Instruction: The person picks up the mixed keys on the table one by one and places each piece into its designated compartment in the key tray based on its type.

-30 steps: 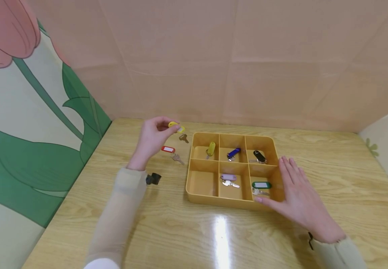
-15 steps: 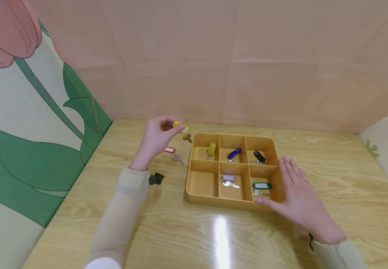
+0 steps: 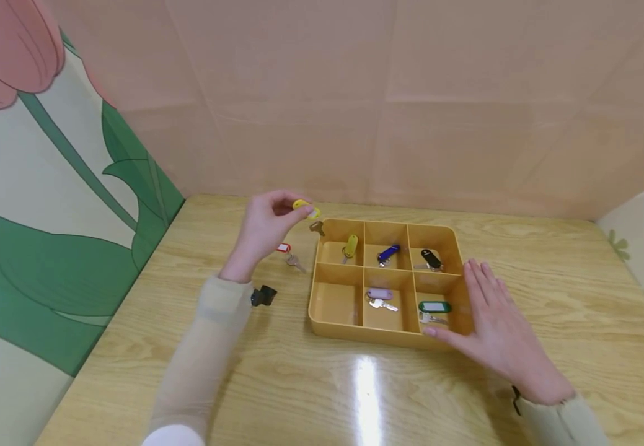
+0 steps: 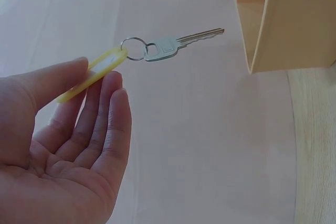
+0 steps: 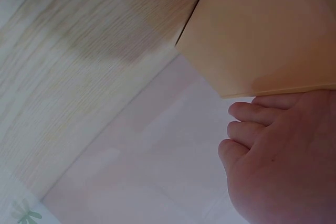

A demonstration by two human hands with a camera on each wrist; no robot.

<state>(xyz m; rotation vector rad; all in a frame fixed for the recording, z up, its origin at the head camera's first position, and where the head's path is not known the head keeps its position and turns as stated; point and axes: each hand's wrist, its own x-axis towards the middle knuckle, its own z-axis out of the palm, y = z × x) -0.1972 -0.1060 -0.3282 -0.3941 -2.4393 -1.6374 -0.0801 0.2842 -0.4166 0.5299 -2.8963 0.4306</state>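
Observation:
My left hand [image 3: 268, 226] pinches a yellow key tag [image 3: 307, 209] between thumb and fingers, just left of the tray's back left corner. From the tag's ring hangs a key [image 4: 163, 49], pointing toward the tray in the left wrist view. The tan tray [image 3: 338, 331] has several compartments. My right hand [image 3: 502, 331] rests with straight fingers along the tray's right side, its thumb at the front rim. In the back row lie a yellow-green tag [image 3: 351, 246], a blue tag [image 3: 388, 253] and a black tag [image 3: 431, 259], with keys; in front, a lilac tag [image 3: 380, 293] and a green tag [image 3: 434, 306].
A red tag [image 3: 283, 248] with a key [image 3: 295, 262] lies on the wooden table [image 3: 277, 384] left of the tray, partly behind my left hand. A small black object [image 3: 264, 295] shows beside my left wrist. A pink covered wall [image 3: 383, 124] stands behind the table.
My left hand has moved a little to the right with the yellow key tag, bringing its key up to the tray's back left corner. The right hand and tray have stayed still.

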